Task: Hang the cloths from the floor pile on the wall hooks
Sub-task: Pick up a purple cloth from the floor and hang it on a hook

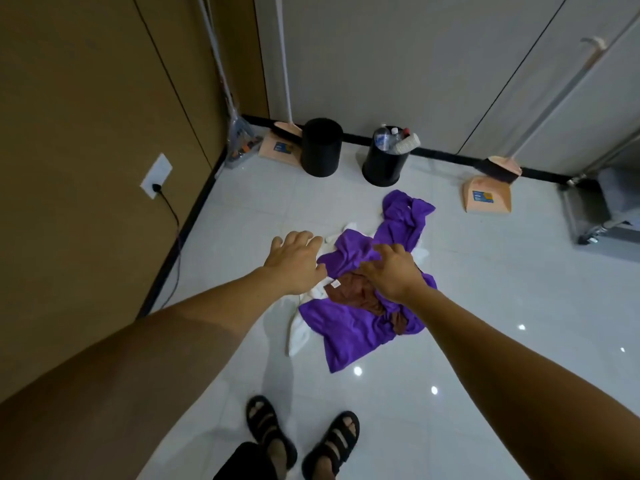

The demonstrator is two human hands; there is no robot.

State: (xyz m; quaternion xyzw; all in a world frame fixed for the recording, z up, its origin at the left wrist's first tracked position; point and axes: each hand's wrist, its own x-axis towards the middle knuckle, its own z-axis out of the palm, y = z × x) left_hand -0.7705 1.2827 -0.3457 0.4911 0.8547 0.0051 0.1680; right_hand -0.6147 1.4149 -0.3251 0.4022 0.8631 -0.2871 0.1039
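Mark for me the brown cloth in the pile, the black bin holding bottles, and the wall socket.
brown cloth (358, 293): head view, on its crumpled middle.
black bin (382, 169): head view, on its bare side wall below the bottles.
wall socket (154, 173): head view, on the middle of its white plate.

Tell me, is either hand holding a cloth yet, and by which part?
Nothing held: left hand and right hand are spread open over the cloth pile.
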